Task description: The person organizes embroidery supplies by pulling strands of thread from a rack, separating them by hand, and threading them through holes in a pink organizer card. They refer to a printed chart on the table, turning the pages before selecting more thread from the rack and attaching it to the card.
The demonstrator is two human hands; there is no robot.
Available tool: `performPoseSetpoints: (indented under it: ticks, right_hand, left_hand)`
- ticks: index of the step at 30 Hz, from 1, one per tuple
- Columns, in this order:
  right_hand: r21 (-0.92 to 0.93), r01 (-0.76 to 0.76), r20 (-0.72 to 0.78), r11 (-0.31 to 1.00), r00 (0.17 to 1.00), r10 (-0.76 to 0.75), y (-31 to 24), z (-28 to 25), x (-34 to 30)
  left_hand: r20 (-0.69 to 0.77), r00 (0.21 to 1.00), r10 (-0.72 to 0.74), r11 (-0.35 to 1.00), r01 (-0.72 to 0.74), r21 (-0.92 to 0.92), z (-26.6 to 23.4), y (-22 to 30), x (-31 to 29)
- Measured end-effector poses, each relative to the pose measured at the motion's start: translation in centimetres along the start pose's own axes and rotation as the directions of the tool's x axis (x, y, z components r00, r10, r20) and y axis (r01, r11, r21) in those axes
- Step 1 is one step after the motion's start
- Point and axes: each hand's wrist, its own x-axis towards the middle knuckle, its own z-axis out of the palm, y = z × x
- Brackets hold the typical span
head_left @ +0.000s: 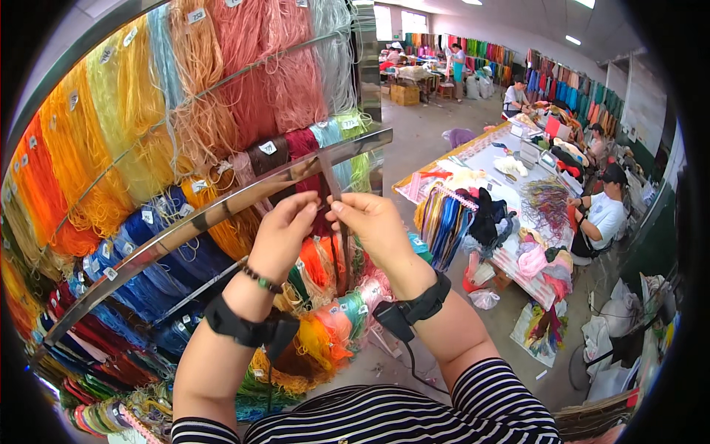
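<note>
Both my hands meet in front of the thread rack, just below the end of a metal rail (259,189). A narrow brown hank of thread (342,255) hangs from that rail end and passes behind my fingertips. My right hand (370,222) is closed in a pinch at this hank. Beside it, my left hand (285,226) pinches thumb and forefinger together; whatever lies between them is too small to make out. Dark red thread (305,148) hangs just above, next to a dark brown skein (268,159) with a white tag.
Tagged skeins in orange (63,174), pink (255,89) and blue (140,233) fill the rack on the left. Bright bundles (325,337) hang low before me. To the right, a long table (510,196) carries heaped thread, with several people seated along it.
</note>
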Motion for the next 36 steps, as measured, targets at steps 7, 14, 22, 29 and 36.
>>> performPoseSetpoints:
  ticks: [7, 14, 22, 29, 36]
  right_hand:
    - [0.029, -0.002, 0.06, 1.0, 0.998, 0.0, 0.3, -1.5, 0.5]
    - [0.033, -0.035, 0.02, 0.999, 0.999, 0.034, 1.0, -1.7, 0.5]
    - [-0.018, -0.022, 0.006, 1.0, 1.0, 0.022, 1.3, -1.4, 0.1]
    - [0.037, -0.074, -0.026, 0.997, 0.997, 0.075, 1.2, -0.6, -0.1]
    - [0.212, -0.141, -0.008, 0.967, 0.989, 0.146, 1.2, -0.5, -0.3]
  left_hand:
    - [0.097, 0.989, -0.108, 0.941, 0.133, -0.312, 3.0, -0.7, 2.7]
    - [-0.031, 0.991, -0.133, 0.904, 0.108, -0.414, 4.1, -0.9, 2.4]
    - [-0.04, 0.993, -0.108, 0.892, 0.079, -0.445, 4.0, -1.4, 2.2]
    - [-0.064, 0.994, -0.085, 0.916, 0.053, -0.398, 3.7, -1.4, 1.9]
    - [-0.033, 0.989, -0.144, 0.889, 0.115, -0.443, 3.1, -1.6, 2.0]
